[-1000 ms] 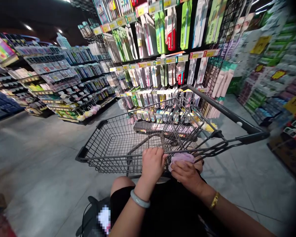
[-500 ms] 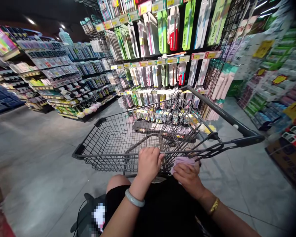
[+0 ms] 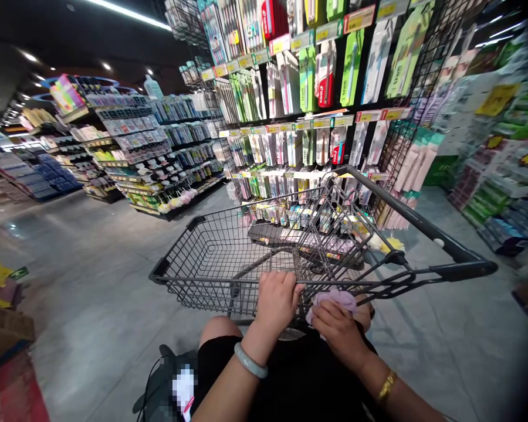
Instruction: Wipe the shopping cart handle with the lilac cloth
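A dark wire shopping cart point(image 3: 211, 258) stands side-on in front of me, its basket bare. My left hand point(image 3: 276, 299) is closed over the near top rail of the basket. My right hand point(image 3: 341, 329) is just right of it, fingers pinched on a small pale purple cloth-like thing point(image 3: 334, 298) that rests against the cart's rail. The cart's black handle bar point(image 3: 418, 225) runs off to the right. A pale green bangle is on my left wrist, a gold bracelet on my right.
A tall rack of hanging toothbrush packs point(image 3: 317, 105) rises just beyond the cart. Long shelf rows point(image 3: 127, 146) run off at the left across a grey tiled floor. Stacked goods point(image 3: 497, 176) line the right; boxes point(image 3: 4, 334) sit at the lower left.
The view has lifted and swung slightly, so the cart and shelves sit a little lower and to the right. Both hands keep their hold on the rail and the purple thing.
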A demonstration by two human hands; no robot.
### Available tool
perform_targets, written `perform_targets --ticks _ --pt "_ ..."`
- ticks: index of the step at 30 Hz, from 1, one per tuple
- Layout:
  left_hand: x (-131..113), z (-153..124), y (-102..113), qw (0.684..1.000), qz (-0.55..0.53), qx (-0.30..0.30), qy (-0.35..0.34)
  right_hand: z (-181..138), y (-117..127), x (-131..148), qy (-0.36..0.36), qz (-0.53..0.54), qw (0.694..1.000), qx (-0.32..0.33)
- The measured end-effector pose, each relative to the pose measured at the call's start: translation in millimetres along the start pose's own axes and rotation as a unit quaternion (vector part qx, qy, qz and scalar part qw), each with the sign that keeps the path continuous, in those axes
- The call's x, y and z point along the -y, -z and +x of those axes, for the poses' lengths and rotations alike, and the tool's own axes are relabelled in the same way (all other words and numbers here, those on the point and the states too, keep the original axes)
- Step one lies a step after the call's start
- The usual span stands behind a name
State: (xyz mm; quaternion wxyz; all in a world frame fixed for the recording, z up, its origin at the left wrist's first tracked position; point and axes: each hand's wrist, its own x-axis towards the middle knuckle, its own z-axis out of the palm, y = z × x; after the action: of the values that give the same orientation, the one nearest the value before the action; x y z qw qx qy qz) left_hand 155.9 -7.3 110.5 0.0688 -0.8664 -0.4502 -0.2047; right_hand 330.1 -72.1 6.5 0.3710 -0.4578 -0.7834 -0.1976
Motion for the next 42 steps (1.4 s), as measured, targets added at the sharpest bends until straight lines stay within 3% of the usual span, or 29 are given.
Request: perform_targets --ticks 2,6,8,10,13,16,21,25,29,33,36,40,42 --pt "0.5 -1.0 0.6 1.0 -0.002 -0.002 0.003 0.5 7.9 7.5 0.0 0.026 1.0 0.016" --pt "0.9 -2.1 -0.4 1.0 -0.005 -0.002 0.001 24.1 37.2 19.0 -0.038 0.042 0.996 -0.066" --pt "0.7 -2.0 -1.1 1.0 -0.004 -0.003 0.0 31.9 38.1 18.9 -0.057 0.026 0.994 -0.089" --pt "0.4 -2.0 -1.0 1.0 -0.003 -0.004 0.002 30.1 27.0 16.7 -0.054 0.009 0.995 -0.081" --pt "-0.1 -3.9 1.3 1.0 -0.005 -0.002 0.008 16.3 9.2 18.9 -0.006 0.029 0.999 -0.016" --pt "0.7 -7.6 2.9 1.0 -0.009 0.0 0.005 11.4 15.9 25.2 -0.02 0.087 0.996 0.009" --pt "4.2 -11.2 -0.9 1.0 -0.005 0.0 0.002 36.9 36.4 14.2 0.013 0.058 0.992 -0.115" --pt "4.2 -11.9 -1.8 1.0 -0.005 0.001 0.008 25.7 10.9 5.5 0.06 -0.009 0.997 -0.046" --pt "5.0 -12.0 -2.2 1.0 -0.005 -0.001 -0.003 -0.2 -5.3 9.1 0.044 0.028 0.998 0.045" --pt "5.4 -12.2 -6.0 1.0 -0.006 -0.005 0.006 0.6 5.6 12.2 -0.004 0.077 0.997 0.03" --pt "5.6 -11.6 -7.8 1.0 -0.015 -0.002 0.009 1.8 -0.8 10.3 -0.002 0.075 0.997 0.0" --pt "6.7 -10.2 -6.7 1.0 -0.022 0.008 0.004 -6.6 -20.2 10.5 0.056 0.047 0.992 0.102" --pt "7.2 -9.8 -6.0 1.0 -0.023 0.01 0.003 -2.2 -16.2 15.4 0.057 0.06 0.988 0.134"
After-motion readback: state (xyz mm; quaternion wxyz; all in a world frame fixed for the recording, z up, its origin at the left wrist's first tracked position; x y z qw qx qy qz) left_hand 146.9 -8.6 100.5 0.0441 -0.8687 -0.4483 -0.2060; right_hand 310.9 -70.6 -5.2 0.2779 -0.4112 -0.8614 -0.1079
